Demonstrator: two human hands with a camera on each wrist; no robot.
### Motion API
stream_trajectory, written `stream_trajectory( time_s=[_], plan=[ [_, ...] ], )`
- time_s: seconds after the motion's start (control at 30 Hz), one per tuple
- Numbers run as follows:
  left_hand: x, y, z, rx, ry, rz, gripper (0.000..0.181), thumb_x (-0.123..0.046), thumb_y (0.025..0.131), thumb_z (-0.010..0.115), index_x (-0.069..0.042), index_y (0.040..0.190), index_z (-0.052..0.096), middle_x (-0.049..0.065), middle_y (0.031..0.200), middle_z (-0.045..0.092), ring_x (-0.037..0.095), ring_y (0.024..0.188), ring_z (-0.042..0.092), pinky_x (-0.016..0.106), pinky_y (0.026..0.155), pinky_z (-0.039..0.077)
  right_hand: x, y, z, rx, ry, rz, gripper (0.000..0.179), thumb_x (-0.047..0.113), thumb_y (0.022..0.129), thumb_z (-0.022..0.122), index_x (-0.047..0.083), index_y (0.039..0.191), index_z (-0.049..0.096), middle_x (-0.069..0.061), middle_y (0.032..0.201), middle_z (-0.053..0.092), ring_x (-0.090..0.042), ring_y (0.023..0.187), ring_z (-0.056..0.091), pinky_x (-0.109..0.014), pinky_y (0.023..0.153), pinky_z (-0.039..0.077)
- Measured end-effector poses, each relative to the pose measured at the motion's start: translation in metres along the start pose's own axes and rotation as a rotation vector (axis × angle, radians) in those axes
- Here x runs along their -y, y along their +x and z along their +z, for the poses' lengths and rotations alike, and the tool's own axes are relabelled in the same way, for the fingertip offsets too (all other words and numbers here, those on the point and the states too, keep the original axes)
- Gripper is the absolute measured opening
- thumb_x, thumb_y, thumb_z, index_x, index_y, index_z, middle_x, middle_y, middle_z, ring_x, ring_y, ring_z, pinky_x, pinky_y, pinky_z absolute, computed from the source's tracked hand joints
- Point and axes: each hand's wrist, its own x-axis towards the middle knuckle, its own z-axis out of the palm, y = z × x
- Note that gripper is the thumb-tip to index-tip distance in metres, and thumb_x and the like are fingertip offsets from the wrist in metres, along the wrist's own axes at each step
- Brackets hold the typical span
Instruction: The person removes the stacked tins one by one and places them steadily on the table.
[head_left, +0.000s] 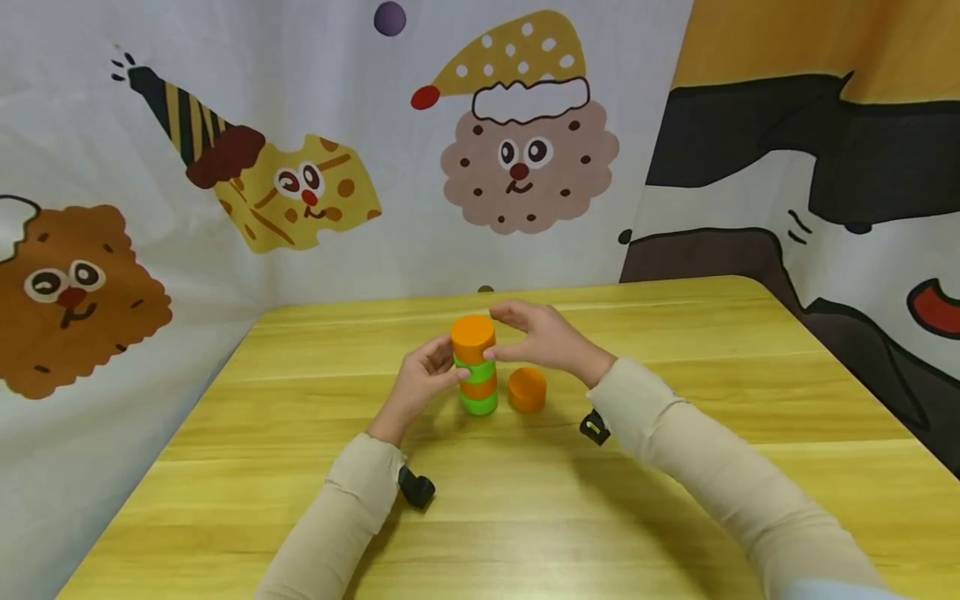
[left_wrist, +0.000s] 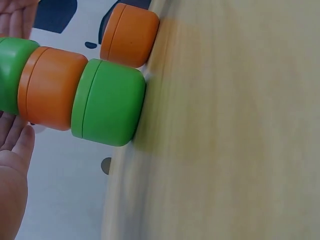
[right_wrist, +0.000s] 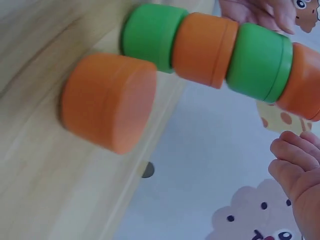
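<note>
Several small round plastic cylinders, each with a seam near one rim, form an upright stack on the table. From the bottom come a green one (left_wrist: 110, 102), an orange one (right_wrist: 205, 49), another green one (right_wrist: 259, 62) and, on top, an orange one (head_left: 473, 337). My left hand (head_left: 423, 379) is cupped at the stack's left side, its thumb by the upper green cylinder. Around the top's right side my right hand (head_left: 551, 337) is spread, thumb tip beside the top cylinder and fingers raised apart from it. One loose orange cylinder (head_left: 527, 391) stands just right of the stack.
The wooden table (head_left: 480, 533) stretches out on all sides of the stack. Behind its far edge hangs a white cloth (head_left: 405, 267) printed with cartoon food. Black wrist fittings stick out below the left sleeve (head_left: 360, 475) and the right sleeve (head_left: 645, 408).
</note>
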Motion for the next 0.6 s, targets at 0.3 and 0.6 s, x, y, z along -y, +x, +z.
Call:
stream_trajectory(
  time_s=[0.3, 0.6],
  plan=[
    [0.004, 0.002, 0.001, 0.015, -0.010, -0.012, 0.054, -0.010, 0.084, 0.068, -0.007, 0.134, 0.048, 0.013, 0.132, 0.053, 0.019, 0.120, 0.051, 0.038, 0.104, 0.039, 0.012, 0.010, 0.003, 0.024, -0.012, 0.039, 0.076, 0.034, 0.078, 0.075, 0.001, 0.137, 0.041, -0.014, 0.140, 0.043, -0.027, 0.129, 0.042, -0.039, 0.106, 0.035],
    [0.006, 0.002, 0.003, -0.001, -0.005, -0.048, 0.051, -0.007, 0.085, 0.067, -0.008, 0.133, 0.050, 0.015, 0.128, 0.055, 0.020, 0.116, 0.054, 0.042, 0.104, 0.038, 0.013, 0.010, 0.008, 0.016, 0.015, 0.035, 0.068, 0.030, 0.079, 0.074, 0.001, 0.134, 0.045, -0.013, 0.134, 0.050, -0.028, 0.125, 0.047, -0.041, 0.104, 0.038]
  ],
)
